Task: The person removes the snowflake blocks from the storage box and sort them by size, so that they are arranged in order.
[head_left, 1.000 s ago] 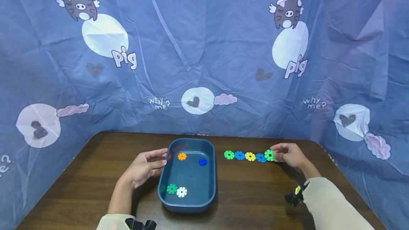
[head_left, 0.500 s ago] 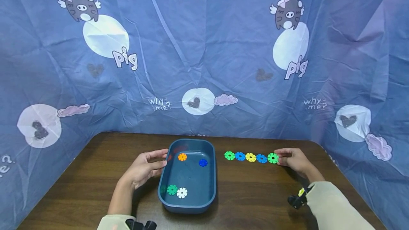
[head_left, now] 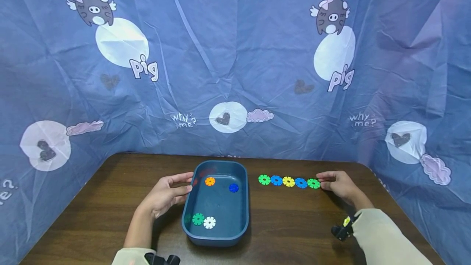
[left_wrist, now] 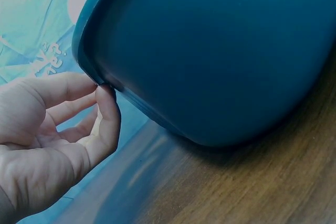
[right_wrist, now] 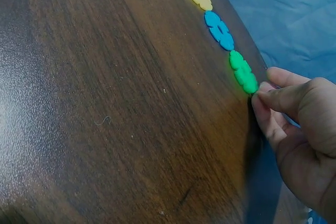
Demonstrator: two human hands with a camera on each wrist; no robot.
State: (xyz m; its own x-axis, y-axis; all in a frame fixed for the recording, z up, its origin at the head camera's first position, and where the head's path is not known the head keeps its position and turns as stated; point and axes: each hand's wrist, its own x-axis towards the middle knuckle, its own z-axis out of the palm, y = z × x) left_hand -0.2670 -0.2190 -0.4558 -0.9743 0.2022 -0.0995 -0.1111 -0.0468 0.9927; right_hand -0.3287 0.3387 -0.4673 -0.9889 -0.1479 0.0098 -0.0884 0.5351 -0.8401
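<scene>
My left hand [head_left: 165, 195] pinches the rim of a dark blue plastic tub [head_left: 243, 216] at its left wall, thumb and fingertips meeting at the rim in the left wrist view. Inside the tub lie notched building discs: an orange one [head_left: 210, 181], a dark blue one [head_left: 233, 187], a green one [head_left: 198, 218] and a white one [head_left: 209, 222]. To the tub's right, more discs form a row on the table. My right hand [head_left: 340, 184] pinches the edge of the green disc [right_wrist: 243, 72] at the row's right end, which lies flat against the wood.
The row also has a green disc [head_left: 264, 179] at its left end, a yellow disc [head_left: 288, 181] in the middle and blue discs [head_left: 276, 180] between. A printed blue curtain [head_left: 235, 72] hangs behind the brown wooden table [head_left: 287, 232].
My right hand has moved right and slightly down with the green disc, which went from tilted to flat at the row's end. The left hand and tub have stayed put.
</scene>
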